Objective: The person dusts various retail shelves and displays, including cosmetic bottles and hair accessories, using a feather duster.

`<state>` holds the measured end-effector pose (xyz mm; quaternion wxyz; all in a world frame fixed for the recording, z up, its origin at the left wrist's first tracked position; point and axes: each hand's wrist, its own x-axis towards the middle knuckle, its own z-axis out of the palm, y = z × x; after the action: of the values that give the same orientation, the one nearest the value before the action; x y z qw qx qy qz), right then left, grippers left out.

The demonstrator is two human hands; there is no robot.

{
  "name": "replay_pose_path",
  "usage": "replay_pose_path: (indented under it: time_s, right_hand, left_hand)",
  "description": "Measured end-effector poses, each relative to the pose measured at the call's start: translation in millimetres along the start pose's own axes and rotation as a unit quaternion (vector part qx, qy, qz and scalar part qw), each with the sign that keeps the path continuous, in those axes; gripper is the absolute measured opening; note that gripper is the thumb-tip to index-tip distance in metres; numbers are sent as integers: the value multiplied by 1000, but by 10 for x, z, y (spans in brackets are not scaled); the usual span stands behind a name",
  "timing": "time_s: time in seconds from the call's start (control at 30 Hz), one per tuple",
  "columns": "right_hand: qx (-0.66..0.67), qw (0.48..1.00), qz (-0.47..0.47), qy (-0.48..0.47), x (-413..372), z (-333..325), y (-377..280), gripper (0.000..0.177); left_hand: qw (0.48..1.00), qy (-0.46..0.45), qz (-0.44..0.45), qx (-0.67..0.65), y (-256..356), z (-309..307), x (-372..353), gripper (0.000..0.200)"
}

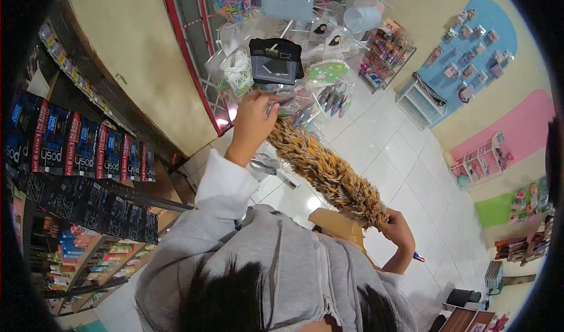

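A fluffy brown and yellow duster stretches diagonally between my two hands in front of my chest. My left hand is closed near its upper end, beside hanging packets, with the fingers around something small and shiny that I cannot make out clearly. At the duster's lower right end, my right hand pinches the fluffy fibres. Just above my left hand hang a black pouch and a bundle of white cord in clear packaging. A blue and red pen-like tip shows beside my right wrist.
Black sachet strips hang at the left over shelves of products. A cardboard box is below the duster. A snack rack and a white wire rack stand on the tiled floor. Blue and pink wall displays are at the right.
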<state>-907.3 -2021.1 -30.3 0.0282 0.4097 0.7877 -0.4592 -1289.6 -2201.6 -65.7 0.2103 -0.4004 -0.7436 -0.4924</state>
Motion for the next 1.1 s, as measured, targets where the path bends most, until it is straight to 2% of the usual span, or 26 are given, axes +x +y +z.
replay_pose_path:
  time_s: [0.07,0.1,0.2,0.3,0.4,0.43,0.53,0.57,0.67,0.7,0.8,0.93,0.97,1.1]
  right_hand:
    - [-16,1000,13,-1,32,25,30,16]
    - [-14,1000,13,-4,35,35,46,16]
    - [-13,999,30,-20,35,24,71,16]
    - [-13,996,70,-51,-10,-29,50,16]
    - [-18,993,81,-87,-60,-35,43,17]
    - [-22,991,81,-100,-75,-26,40,17]
    - [-63,985,97,-127,-50,22,-4,18]
    - [-80,982,107,-134,-36,44,-13,19]
    - [-81,983,127,-101,51,117,52,21]
    - [-67,988,111,-89,121,137,175,24]
    - [-113,985,116,-57,242,231,157,27]
    - [-147,982,103,-56,340,355,80,33]
    - [-150,981,109,-56,365,397,60,34]
    - [-170,974,116,-92,451,427,91,25]
  left_hand:
    - [1000,-22,3,3,-98,9,-55,19]
    - [994,-92,-47,-27,-78,-36,-67,26]
    - [995,-79,-18,-64,-79,7,-118,30]
    - [991,-110,-22,-71,-113,18,-129,39]
    - [997,-17,42,-63,-218,114,-188,47]
    - [994,-17,30,-101,-268,130,-203,58]
    - [998,0,-18,-66,-313,80,-293,59]
    - [997,39,21,-59,-417,135,-322,61]
    - [990,84,-62,-98,-569,252,-525,61]
    - [975,111,-108,-159,-675,353,-616,59]
    - [958,136,-153,-203,-904,526,-858,58]
    - [961,68,-176,-202,-830,571,-1055,54]
    - [968,65,-155,-187,-863,606,-1105,52]
    - [952,34,-226,-203,-812,627,-1257,51]
